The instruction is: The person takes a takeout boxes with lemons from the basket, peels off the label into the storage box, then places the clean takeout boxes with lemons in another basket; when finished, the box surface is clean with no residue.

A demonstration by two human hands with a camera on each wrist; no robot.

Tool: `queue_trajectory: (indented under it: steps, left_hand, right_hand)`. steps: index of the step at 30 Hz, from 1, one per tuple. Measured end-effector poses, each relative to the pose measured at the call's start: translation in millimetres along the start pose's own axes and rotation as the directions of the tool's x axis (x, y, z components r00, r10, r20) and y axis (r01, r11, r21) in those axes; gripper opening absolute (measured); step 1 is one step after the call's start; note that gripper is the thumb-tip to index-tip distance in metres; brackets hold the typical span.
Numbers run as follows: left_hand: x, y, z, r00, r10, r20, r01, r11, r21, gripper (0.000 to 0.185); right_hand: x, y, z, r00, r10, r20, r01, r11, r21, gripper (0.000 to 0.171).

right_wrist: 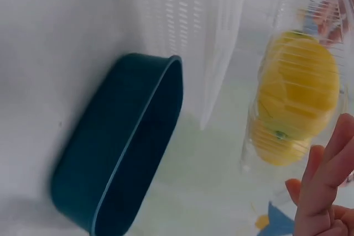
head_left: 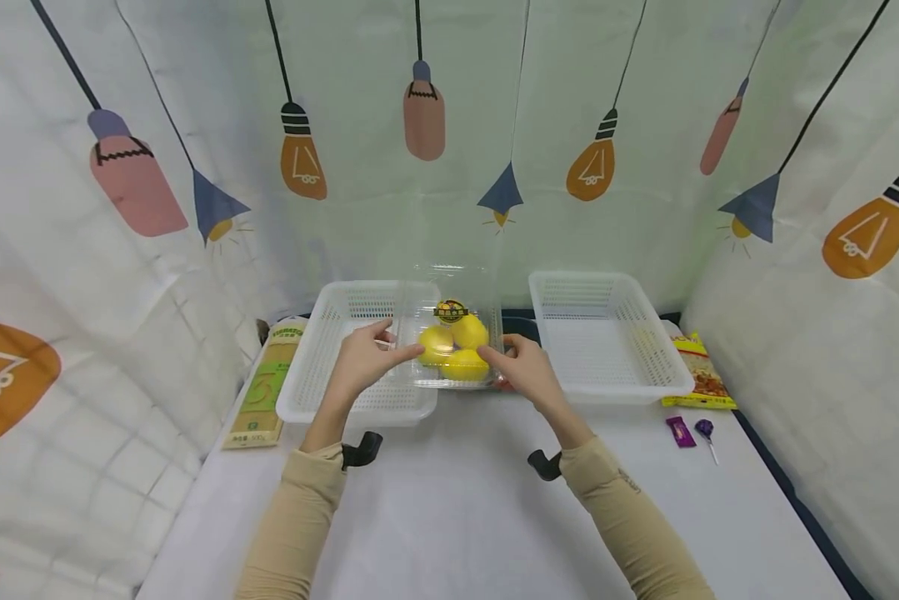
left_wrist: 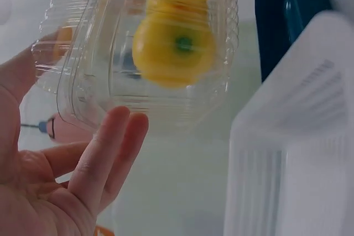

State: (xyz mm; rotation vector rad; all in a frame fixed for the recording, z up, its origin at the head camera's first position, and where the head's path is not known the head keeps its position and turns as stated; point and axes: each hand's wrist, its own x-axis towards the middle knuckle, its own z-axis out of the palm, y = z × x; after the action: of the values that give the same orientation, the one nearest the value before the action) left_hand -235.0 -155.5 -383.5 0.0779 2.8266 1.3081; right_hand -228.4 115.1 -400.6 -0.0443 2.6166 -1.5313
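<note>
A clear plastic clamshell box (head_left: 436, 287) with a round dark-and-yellow label is held above the table between both hands. Several yellow fruits, apparently lemons (head_left: 464, 365), lie inside; one fruit (left_wrist: 174, 53) shows a green spot at its end. The left hand (head_left: 365, 357) grips the box's left side, thumb toward the front. At the opposite side the right hand (head_left: 527, 371) holds it the same way. In the left wrist view, fingertips of the left hand (left_wrist: 61, 197) meet a box corner. Part of the right hand (right_wrist: 326, 192) borders the box in the right wrist view.
White perforated baskets stand left (head_left: 287, 400) and right (head_left: 677, 385), with a teal bin (right_wrist: 110, 147) between them. A noodle packet (head_left: 269, 387) lies far left. On the right are a yellow snack bag (head_left: 702, 373), a purple wrapped candy (head_left: 681, 432) and a lollipop (head_left: 705, 428).
</note>
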Motion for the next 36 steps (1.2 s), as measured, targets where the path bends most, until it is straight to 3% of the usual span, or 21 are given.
queue_trajectory:
  steps: [6,13,22,27,36]
  left_hand:
    - [-15.9,6.0,36.3,0.999,0.041,0.010,-0.041,0.996,-0.074,0.091]
    - [-38.3,4.2,69.1,0.999,0.016,0.039,-0.009,0.986,-0.166,0.085]
    - [-72.1,-7.6,105.7,0.999,0.016,0.048,-0.005,0.976,-0.216,0.086]
    - [-84.8,-19.2,121.0,0.997,-0.006,0.083,0.027,0.968,-0.250,0.087]
    - [-91.7,-39.7,139.2,0.992,-0.020,0.123,0.050,0.968,-0.244,0.086]
  right_hand:
    - [-28.2,25.9,-22.2,1.000,0.016,0.002,-0.016,0.998,-0.055,0.081]
    - [-58.2,52.3,-37.5,0.994,0.080,0.070,-0.073,0.993,-0.096,0.086]
    - [-85.0,81.6,-42.1,0.988,0.115,0.103,-0.098,0.983,-0.153,0.072]
    - [-92.7,95.5,-38.4,0.979,0.163,0.120,-0.139,0.973,-0.182,0.077]
    - [-97.2,118.0,-26.2,0.969,0.202,0.145,-0.174,0.967,-0.185,0.077]
